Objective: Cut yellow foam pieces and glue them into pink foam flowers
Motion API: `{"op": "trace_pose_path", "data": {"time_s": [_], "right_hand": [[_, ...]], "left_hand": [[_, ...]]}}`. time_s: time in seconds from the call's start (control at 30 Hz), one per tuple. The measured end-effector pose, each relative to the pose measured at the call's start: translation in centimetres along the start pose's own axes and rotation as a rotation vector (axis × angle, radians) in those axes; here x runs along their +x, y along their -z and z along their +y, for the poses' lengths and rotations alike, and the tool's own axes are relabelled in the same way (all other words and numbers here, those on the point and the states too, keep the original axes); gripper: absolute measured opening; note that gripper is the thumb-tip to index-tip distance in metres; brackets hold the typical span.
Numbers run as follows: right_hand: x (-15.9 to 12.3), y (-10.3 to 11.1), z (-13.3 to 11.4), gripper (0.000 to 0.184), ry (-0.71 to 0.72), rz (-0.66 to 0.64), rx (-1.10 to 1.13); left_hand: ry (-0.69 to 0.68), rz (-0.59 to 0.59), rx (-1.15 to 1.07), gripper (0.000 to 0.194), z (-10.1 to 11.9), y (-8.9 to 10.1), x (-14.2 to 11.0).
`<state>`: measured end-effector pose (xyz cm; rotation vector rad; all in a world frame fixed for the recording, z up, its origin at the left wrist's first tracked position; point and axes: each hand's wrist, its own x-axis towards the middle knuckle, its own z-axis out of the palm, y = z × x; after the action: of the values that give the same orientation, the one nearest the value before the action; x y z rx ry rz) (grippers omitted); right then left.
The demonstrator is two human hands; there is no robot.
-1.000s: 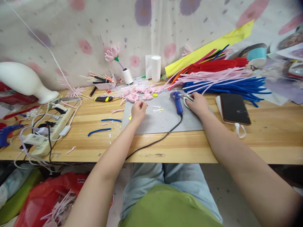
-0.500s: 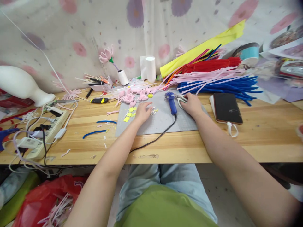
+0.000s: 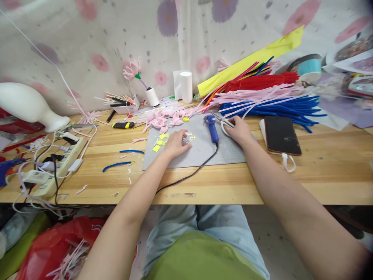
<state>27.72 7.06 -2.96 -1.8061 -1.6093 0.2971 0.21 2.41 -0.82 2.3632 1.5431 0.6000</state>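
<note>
My left hand (image 3: 176, 144) rests on the grey cutting mat (image 3: 204, 153), fingers curved and apart beside a small pile of thin white sticks with yellow tips (image 3: 190, 139). Just left of it lie yellow paper squares (image 3: 157, 147). Pink fuzzy petal shapes (image 3: 159, 121) are gathered along the mat's back edge, close to a small yellow piece (image 3: 185, 119). On the right of the mat, my right hand (image 3: 240, 131) is closed on the handles of the scissors (image 3: 226, 125), whose blades point away to the left. A blue glue gun (image 3: 212, 130) lies between my hands.
Bundles of blue (image 3: 274, 109) and red pipe cleaners (image 3: 259, 82) lie at the back right. A black phone-like device (image 3: 281, 134) is plugged in beside the mat. The glue gun's cord (image 3: 192, 175) crosses the front edge. A power strip (image 3: 67, 159) stands left.
My left hand has come down and slightly nearer to the pile of white sticks. My right hand stays on the scissors, which have shifted slightly. The view has moved a little.
</note>
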Motion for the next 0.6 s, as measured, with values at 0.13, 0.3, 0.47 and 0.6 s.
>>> {"op": "trace_pose_path", "data": {"time_s": [0.13,0.3,0.47,0.6], "right_hand": [[0.0,0.1,0.0,0.025,0.000,-0.008,-0.002],[-0.1,0.1,0.0,0.026,0.009,0.004,0.010],[0.0,-0.1,0.2,0.026,0.020,0.010,0.017],[0.0,0.0,0.2,0.026,0.031,0.008,0.018]], "left_hand": [[0.031,0.000,0.008,0.060,0.8,-0.6,0.6],[0.062,-0.009,-0.002,0.071,0.9,-0.9,1.7],[0.123,0.051,-0.115,0.082,0.3,-1.2,2.7],[0.191,0.172,-0.164,0.056,0.3,-1.3,3.4]]}}
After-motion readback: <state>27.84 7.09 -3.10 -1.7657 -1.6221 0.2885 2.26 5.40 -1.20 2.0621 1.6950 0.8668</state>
